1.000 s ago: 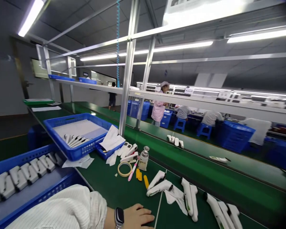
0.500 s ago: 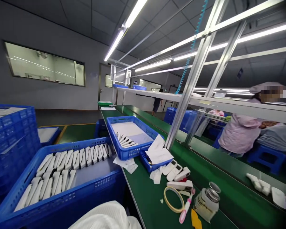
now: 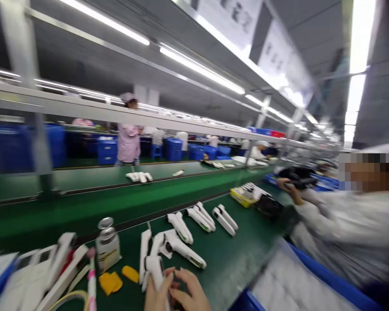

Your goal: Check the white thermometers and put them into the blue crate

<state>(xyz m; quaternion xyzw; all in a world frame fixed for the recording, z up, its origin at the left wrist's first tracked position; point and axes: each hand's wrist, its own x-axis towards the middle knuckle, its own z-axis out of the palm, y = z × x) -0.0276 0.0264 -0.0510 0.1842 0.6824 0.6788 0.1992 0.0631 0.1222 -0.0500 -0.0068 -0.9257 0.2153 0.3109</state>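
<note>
A white gun-shaped device housing [image 3: 154,268] stands at the bottom centre, its wider head up. My left hand [image 3: 158,296] is closed round its body from the left. On its other side my right hand [image 3: 191,290] has bent fingers against the lower part; blur and the frame edge hide the exact contact. Just beyond lie more white housings [image 3: 184,250], some overlapping, with several others [image 3: 199,217] farther along the green bench. Left of my hands are yellow-orange pieces [image 3: 110,283] and a glass jar with a metal top [image 3: 108,248].
A pink-and-white brush-like tool [image 3: 92,280], a tape roll [image 3: 73,298] and white devices crowd the lower left. A co-worker in a white garment [image 3: 337,224] sits at right beside a blue crate [image 3: 314,268]. A yellow tray [image 3: 243,198] stands farther along the green bench [image 3: 227,259].
My view has swung right, from the blue crates of white parts to the bench. Both hands, out of view before, now show at a white housing.
</note>
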